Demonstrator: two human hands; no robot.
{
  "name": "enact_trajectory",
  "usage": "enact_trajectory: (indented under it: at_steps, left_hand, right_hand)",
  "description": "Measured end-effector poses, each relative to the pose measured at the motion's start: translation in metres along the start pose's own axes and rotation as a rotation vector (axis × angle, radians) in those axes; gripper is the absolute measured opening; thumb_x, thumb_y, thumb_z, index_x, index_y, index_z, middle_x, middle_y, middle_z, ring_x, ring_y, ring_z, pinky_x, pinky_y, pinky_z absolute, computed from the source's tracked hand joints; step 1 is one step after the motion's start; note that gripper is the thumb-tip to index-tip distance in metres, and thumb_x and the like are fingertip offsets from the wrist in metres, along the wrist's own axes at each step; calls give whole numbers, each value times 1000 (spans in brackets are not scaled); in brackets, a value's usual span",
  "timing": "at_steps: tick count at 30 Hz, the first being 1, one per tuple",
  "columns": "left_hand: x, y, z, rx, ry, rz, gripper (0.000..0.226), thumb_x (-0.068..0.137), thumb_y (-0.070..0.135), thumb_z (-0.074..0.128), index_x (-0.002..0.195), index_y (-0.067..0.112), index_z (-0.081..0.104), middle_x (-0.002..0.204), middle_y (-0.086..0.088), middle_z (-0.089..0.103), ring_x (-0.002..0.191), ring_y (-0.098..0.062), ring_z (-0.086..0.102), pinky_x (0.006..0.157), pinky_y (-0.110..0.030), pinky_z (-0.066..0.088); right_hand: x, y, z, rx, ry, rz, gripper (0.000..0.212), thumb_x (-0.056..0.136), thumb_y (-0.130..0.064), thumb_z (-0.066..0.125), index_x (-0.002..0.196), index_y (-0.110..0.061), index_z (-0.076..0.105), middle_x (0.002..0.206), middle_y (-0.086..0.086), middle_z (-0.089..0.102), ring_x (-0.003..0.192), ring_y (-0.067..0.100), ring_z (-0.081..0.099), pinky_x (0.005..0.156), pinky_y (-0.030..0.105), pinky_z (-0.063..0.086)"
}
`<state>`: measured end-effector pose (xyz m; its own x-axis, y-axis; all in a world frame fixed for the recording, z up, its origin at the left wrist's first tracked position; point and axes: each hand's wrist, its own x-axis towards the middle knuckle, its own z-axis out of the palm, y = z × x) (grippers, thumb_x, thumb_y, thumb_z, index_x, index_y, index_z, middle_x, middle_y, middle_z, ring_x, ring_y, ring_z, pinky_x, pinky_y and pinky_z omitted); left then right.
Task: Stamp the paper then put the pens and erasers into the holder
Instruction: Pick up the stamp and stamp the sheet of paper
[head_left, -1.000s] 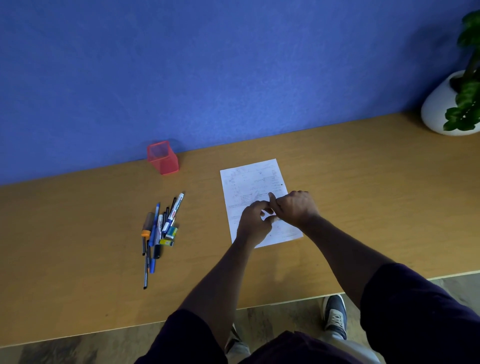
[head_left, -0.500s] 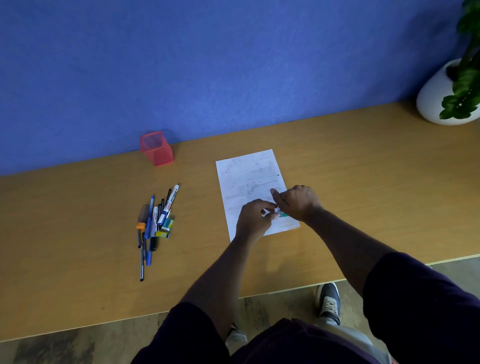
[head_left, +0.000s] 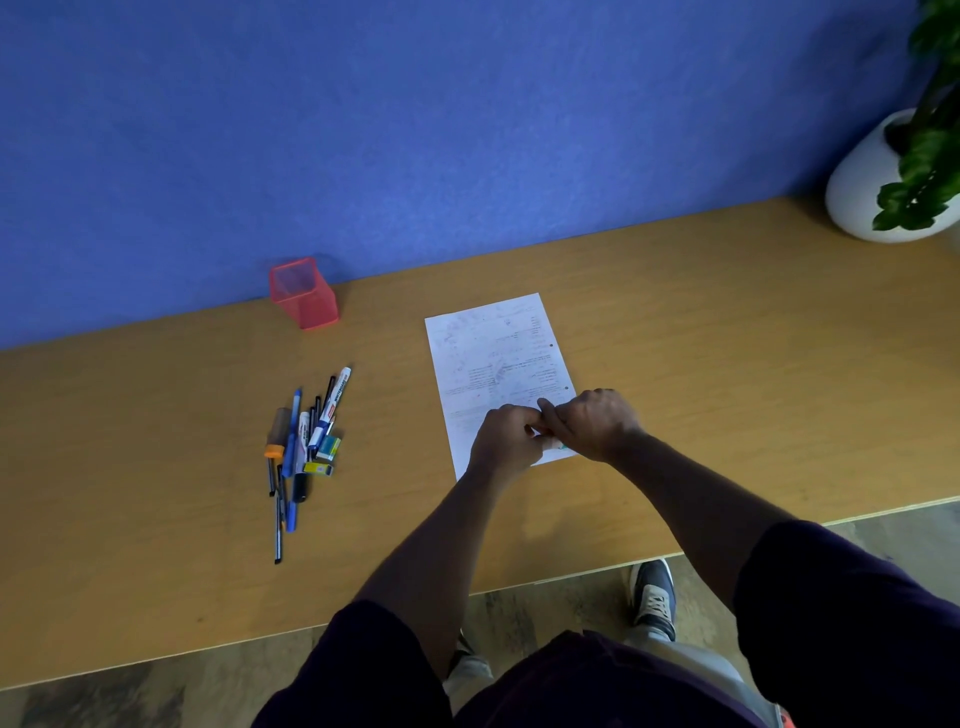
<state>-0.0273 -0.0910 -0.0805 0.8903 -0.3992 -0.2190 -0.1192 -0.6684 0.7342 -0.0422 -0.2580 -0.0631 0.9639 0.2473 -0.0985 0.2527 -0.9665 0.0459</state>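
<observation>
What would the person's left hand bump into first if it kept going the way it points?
The left hand points right, toward the right hand. It would meet that hand first; their fingers already seem to touch over the paper.

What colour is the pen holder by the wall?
The pen holder is translucent red-pink, seen best in the head view, the only one.

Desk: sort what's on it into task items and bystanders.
Belongs to the job:
- paper, under both hands
- small object, likely the stamp, between left hand and right hand
- pile of pens
- erasers beside the pile
- red holder, looks empty

Just lying about:
- potted plant at the far right
</observation>
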Motion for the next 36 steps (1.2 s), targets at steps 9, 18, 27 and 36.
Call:
enact_trajectory:
  at_steps: [9, 18, 27, 36]
  left_hand:
    - [0, -5, 3, -7, -27, -5, 26, 75, 36, 87, 97, 23, 80, 93, 10, 79, 71, 8, 63, 67, -15, 50]
    - [0, -10, 8, -7, -18, -17, 25, 76, 38, 86, 96, 25, 80, 90, 11, 79, 72, 7, 63, 71, -23, 55]
    - [5, -12, 12, 2, -25, -28, 25, 77, 37, 86, 97, 24, 80, 91, 9, 79, 67, 10, 60, 64, -13, 46]
    - [10, -17, 14, 13, -35, -33, 24, 78, 36, 85, 98, 24, 80, 93, 9, 79, 66, 9, 59, 64, -11, 44]
  right_hand:
    - [-9, -7, 4, 14, 76, 12, 62, 105, -44, 27, 62, -17, 62, 54, 2, 57, 50, 23, 55, 53, 27, 36]
    - [-15, -10, 10, -6, 167, 48, 57, 100, -37, 50, 48, -14, 56, 41, 1, 50, 35, 21, 40, 43, 22, 28]
    - [-16, -10, 9, 8, 217, 59, 55, 96, -33, 58, 44, -15, 52, 37, 1, 46, 31, 20, 41, 41, 21, 28]
    - [-15, -12, 13, 27, 208, 44, 56, 101, -34, 48, 49, -14, 55, 42, 3, 50, 35, 23, 46, 43, 25, 35]
